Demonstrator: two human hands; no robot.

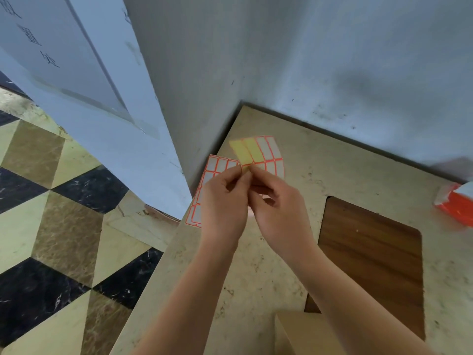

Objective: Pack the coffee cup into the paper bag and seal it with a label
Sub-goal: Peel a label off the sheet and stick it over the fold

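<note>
Together, both hands [252, 201] pinch a glossy rectangular label sheet [263, 155].

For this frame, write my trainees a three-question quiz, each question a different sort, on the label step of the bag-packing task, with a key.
1. True or false: both hands, the left hand and the right hand, are pinching the raised label sheet.
2. Multiple choice: the second label sheet lies
A. on the floor
B. at the table's left edge, partly behind the left hand
C. on the orange and white object.
3. Fill in: the yellowish strips on the raised sheet, where labels appear gone, sit on its ____ side.

Key:
1. True
2. B
3. left
</note>
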